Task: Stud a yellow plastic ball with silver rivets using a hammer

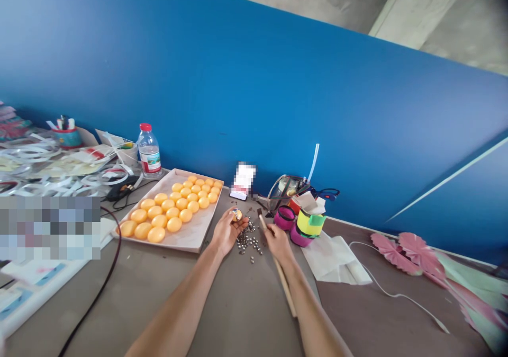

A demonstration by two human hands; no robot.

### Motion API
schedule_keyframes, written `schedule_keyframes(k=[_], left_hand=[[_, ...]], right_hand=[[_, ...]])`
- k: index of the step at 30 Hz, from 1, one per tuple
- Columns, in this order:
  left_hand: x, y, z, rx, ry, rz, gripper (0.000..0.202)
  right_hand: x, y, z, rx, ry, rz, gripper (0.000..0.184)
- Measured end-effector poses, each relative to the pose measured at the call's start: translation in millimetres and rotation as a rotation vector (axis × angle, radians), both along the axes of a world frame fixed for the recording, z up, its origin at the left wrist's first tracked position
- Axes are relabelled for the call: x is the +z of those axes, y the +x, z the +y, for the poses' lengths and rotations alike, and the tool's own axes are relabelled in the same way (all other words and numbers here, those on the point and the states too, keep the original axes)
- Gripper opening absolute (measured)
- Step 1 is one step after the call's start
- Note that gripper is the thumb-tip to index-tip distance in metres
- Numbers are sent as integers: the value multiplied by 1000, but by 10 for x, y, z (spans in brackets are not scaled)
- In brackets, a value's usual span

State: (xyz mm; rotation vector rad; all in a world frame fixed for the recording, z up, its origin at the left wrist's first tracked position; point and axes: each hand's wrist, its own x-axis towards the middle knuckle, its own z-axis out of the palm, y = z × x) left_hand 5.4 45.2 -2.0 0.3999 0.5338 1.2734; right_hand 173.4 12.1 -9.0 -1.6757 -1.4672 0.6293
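In my left hand, fingers curled, is a small orange ball with silvery bits on its surface. My right hand is closed round a long pale wooden stick. The stick has a dark tip, which looks like a brush or tool head, pointing away from me; the lower end runs under my right forearm. Between my hands lies a loose heap of small shiny metal pieces, partly behind my left fingers. To the left, a shallow tray holds rows of similar orange balls.
Behind the heap a phone leans upright against the blue partition. Magenta and yellow tape-like cups stand right, beside white sheets, a white cable and pink pleated paper. A water bottle and clutter fill the left.
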Motion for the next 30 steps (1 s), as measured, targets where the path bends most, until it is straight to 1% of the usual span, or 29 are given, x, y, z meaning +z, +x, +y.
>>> schedule_keyframes(k=[2,4,6,8,11,15,20,26,30], left_hand=[[-3,-2,2,8,1,30,27],[7,0,-1,29,-2,49,24],[24,5,-7,48,5,55,21],[40,11,-13,55,23,65,21],[53,25,-22,49,42,115,26],[51,47,-35,50,60,174,30],[55,50,-45,42,54,164,30],[30,43,-32,56,76,143,31],[10,40,-16,58,32,136,32]], right_hand=[[39,-15,-15,134,19,296,26],[104,-57,-49,245,-1,540,33],[182,-108,-92,303,-4,702,34],[251,-147,-129,340,-23,786,33],[292,-175,-155,400,-80,796,32],[242,-208,-151,441,-84,707,33],[217,-283,-150,395,-93,608,30],[266,-282,-161,416,-58,628,32],[234,-293,-160,401,-99,536,28]])
